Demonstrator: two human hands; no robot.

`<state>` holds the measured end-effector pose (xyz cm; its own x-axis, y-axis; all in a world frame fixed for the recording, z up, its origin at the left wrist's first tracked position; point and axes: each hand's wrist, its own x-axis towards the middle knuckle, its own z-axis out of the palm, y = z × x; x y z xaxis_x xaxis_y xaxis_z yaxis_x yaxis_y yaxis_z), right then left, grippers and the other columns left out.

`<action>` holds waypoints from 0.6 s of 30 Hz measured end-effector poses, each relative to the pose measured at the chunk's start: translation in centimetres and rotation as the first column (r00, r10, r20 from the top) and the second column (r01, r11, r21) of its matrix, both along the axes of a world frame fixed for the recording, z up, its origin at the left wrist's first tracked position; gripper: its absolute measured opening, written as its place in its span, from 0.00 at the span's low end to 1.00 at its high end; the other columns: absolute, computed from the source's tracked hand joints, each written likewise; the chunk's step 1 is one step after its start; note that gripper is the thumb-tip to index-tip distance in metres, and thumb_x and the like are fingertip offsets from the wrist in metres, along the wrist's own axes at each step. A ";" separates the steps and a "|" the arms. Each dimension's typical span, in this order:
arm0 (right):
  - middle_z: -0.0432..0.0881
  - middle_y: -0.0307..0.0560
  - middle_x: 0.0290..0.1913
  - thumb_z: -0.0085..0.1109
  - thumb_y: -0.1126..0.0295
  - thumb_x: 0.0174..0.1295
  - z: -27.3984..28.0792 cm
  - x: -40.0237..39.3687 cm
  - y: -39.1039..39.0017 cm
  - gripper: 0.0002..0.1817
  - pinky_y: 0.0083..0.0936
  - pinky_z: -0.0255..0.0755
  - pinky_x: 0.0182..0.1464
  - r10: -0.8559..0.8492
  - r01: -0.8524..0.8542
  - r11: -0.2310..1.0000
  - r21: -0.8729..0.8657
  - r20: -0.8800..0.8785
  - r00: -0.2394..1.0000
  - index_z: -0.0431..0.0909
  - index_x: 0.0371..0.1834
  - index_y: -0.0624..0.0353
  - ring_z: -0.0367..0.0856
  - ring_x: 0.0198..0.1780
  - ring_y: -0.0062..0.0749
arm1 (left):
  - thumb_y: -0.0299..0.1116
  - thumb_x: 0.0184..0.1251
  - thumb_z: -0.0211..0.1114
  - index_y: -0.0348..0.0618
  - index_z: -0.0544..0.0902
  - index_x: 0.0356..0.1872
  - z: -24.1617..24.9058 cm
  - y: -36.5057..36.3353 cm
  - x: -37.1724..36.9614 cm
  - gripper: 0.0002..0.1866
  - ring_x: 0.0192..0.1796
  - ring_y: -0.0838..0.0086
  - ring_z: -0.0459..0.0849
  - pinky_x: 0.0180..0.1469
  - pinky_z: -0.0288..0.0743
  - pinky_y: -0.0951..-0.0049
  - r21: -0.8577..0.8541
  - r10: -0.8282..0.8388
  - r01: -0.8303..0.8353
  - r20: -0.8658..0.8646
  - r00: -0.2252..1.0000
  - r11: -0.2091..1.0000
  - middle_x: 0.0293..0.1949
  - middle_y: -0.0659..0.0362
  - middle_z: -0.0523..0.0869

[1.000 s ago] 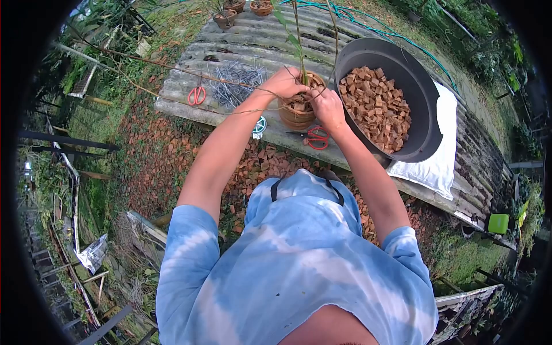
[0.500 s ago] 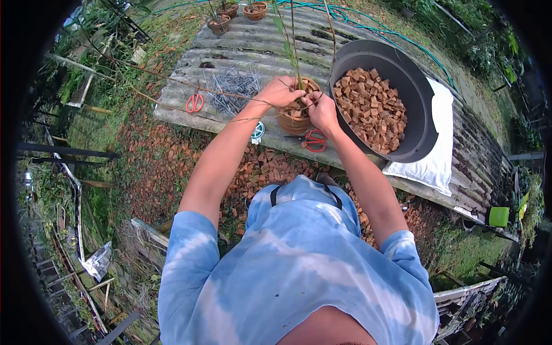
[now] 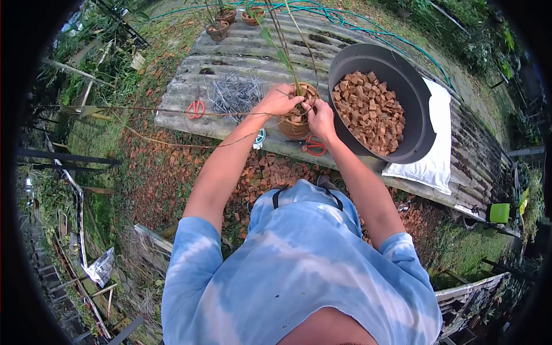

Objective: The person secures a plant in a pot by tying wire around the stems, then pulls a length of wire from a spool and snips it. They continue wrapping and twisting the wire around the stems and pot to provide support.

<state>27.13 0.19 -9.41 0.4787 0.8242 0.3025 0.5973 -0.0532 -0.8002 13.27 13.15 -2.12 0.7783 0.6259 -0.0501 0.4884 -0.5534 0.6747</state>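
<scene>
A clay pot (image 3: 294,130) with brown chunks in it stands near the front edge of the corrugated sheet. From it rises a plant (image 3: 284,57) with long thin stems, some arching far out to the left. My left hand (image 3: 279,101) is closed at the base of the stems, fingertips pinching there. Opposite it, my right hand (image 3: 321,119) is closed at the pot's right rim, thumb and fingers together close to the left fingertips. What lies in the right fingers is too small to make out. Red-handled scissors (image 3: 315,146) lie just below the pot.
A large dark tub (image 3: 422,129) of brown chunks stands at right on a white sack (image 3: 440,135). Left of the pot lie a heap of grey wires (image 3: 234,95), more red scissors (image 3: 196,110) and a green spool (image 3: 260,138). Potted plants (image 3: 217,31) and a green hose (image 3: 397,43) are behind.
The plant's stems have swung, with the upright ones leaning further left and the long left ones dropping lower. Both hands stay at the pot, the right a little lower.
</scene>
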 end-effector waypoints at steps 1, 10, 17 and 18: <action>0.87 0.55 0.34 0.68 0.65 0.72 -0.2 -0.1 0.0 0.12 0.40 0.76 0.45 -0.006 0.006 1.000 -0.006 -0.018 1.000 0.86 0.40 0.65 0.84 0.39 0.46 | 0.48 0.68 0.70 0.37 0.90 0.48 -0.1 -0.1 0.0 0.22 0.40 0.51 0.91 0.45 0.82 0.57 0.000 0.004 -0.004 0.000 1.000 1.000 0.36 0.44 0.92; 0.84 0.54 0.43 0.64 0.65 0.72 -1.3 -1.0 0.3 0.11 0.46 0.71 0.55 -0.058 0.057 0.998 -0.021 -0.029 0.998 0.85 0.41 0.63 0.78 0.50 0.55 | 0.48 0.68 0.72 0.34 0.90 0.47 -0.9 0.0 -0.1 0.23 0.40 0.48 0.91 0.45 0.82 0.55 0.039 -0.010 0.008 0.061 0.998 0.999 0.36 0.42 0.91; 0.76 0.59 0.59 0.60 0.54 0.76 -0.1 -2.7 0.4 0.17 0.55 0.69 0.58 -0.228 0.247 0.926 -0.284 0.098 0.969 0.86 0.50 0.57 0.72 0.62 0.58 | 0.47 0.68 0.72 0.38 0.91 0.47 -1.4 -0.4 -0.4 0.20 0.39 0.48 0.90 0.45 0.82 0.55 0.024 0.018 -0.021 0.106 0.994 0.999 0.35 0.42 0.91; 0.73 0.59 0.61 0.60 0.54 0.76 0.3 -2.6 0.6 0.18 0.56 0.66 0.60 -0.216 0.222 0.917 -0.331 0.055 0.975 0.86 0.48 0.58 0.69 0.64 0.58 | 0.47 0.68 0.72 0.38 0.91 0.47 -1.1 -0.4 -0.4 0.20 0.39 0.48 0.90 0.45 0.82 0.55 0.035 0.019 -0.023 0.102 0.995 0.999 0.35 0.42 0.91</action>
